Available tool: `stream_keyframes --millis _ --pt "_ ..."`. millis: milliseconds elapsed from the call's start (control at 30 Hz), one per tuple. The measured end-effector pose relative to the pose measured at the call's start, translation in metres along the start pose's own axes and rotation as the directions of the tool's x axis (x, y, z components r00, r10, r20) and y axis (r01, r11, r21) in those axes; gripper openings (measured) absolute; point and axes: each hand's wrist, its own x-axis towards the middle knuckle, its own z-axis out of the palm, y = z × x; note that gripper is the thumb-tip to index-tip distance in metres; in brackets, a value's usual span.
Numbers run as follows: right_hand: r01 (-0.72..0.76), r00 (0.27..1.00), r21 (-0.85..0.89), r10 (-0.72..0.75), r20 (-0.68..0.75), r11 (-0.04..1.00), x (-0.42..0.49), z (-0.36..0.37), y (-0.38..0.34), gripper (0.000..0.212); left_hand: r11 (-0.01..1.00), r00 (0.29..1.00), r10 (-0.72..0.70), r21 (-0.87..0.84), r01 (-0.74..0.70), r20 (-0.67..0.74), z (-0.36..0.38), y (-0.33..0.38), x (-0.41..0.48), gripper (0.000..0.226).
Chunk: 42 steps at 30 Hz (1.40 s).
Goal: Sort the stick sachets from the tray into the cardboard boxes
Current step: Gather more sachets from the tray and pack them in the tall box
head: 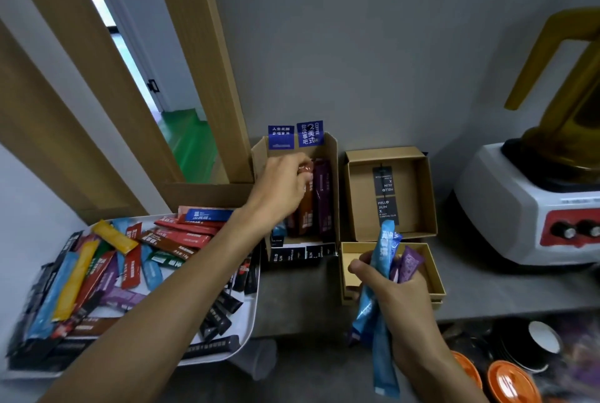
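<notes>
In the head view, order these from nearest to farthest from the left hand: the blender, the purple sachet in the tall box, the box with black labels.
1. purple sachet: in the tall box, just right of the left hand.
2. box with black labels: next box to the right.
3. blender: far right.

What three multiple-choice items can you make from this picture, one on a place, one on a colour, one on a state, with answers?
1. The tray lies: A) left of the cardboard boxes B) behind them C) right of them.
2. The sachet in the left hand is: A) yellow B) brown C) green.
3. The right hand is: A) empty B) resting on the tray C) gripping blue and purple sachets.
1A, it sits at their left; 2B, a brown stick is pinched; 3C, fingers curl round them.
</notes>
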Motion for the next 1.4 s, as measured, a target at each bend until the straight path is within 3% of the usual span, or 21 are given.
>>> stream_keyframes --millis 267,400,500,600,700,800,900,967,1033,1233,1300,1367,1400 --pt "-0.021 1.0 -0.01 0.021 -0.018 1.0 -0.001 -0.006 0.0 0.029 0.992 0.997 0.064 0.114 -0.059 -0.043 0.029 -0.018 0.005 0.044" --pt "-0.036 0.999 -0.027 0.037 0.003 0.999 0.0 -0.003 -0.002 0.033 0.98 0.995 0.096 0.179 -0.087 -0.038 0.033 -0.017 0.0 0.04" --pt "-0.014 0.999 -0.046 0.016 0.037 0.999 -0.001 -0.001 -0.007 0.023 0.983 0.995 0.073 0.171 -0.06 -0.071 0.029 -0.01 -0.006 0.035" --pt "0.044 0.999 -0.13 -0.04 0.032 0.991 0.003 -0.001 -0.008 0.021 0.997 0.991 0.066 -0.018 -0.069 -0.114 0.016 0.012 -0.027 0.016" --pt "0.145 0.989 -0.252 -0.139 0.044 0.957 0.008 0.001 -0.007 0.025 0.953 0.976 0.052 -0.301 0.015 0.212 -0.001 0.039 -0.047 0.025" --pt "0.196 0.98 -0.338 -0.172 0.098 0.921 0.01 0.007 -0.006 0.025 0.954 0.924 0.118 -0.301 -0.003 0.364 -0.003 0.047 -0.053 0.023" --pt "0.218 0.971 -0.313 -0.172 0.166 0.925 0.007 0.007 -0.004 0.037 0.919 0.96 0.076 -0.394 0.038 0.27 -0.005 0.039 -0.049 0.011" --pt "0.142 0.977 -0.158 -0.112 0.182 0.977 0.003 0.004 -0.001 0.038 0.875 0.983 0.003 -0.476 0.086 0.184 -0.01 0.032 -0.045 0.011" --pt "0.053 0.984 -0.008 -0.051 0.173 0.999 0.001 0.001 0.003 0.03 0.844 0.984 -0.042 -0.521 0.129 0.174 -0.017 0.028 -0.041 0.012" --pt "0.026 0.998 0.075 -0.03 0.061 0.997 0.011 -0.008 0.003 0.027 0.714 0.967 -0.199 -0.652 0.255 0.16 -0.012 0.014 -0.05 0.013" --pt "0.054 0.998 0.098 -0.055 0.01 0.994 0.017 -0.015 -0.001 0.03 0.784 0.965 -0.228 -0.562 0.263 0.133 -0.01 0.009 -0.059 0.009" --pt "0.121 0.992 0.046 -0.119 -0.036 0.992 0.022 -0.024 -0.006 0.024 0.974 0.994 -0.105 -0.201 0.101 -0.014 -0.01 0.01 -0.072 0.006" --pt "0.157 0.987 -0.01 -0.157 -0.02 0.988 0.024 -0.028 -0.01 0.021 0.998 0.996 0.053 0.029 -0.051 -0.074 -0.012 0.013 -0.079 0.014"
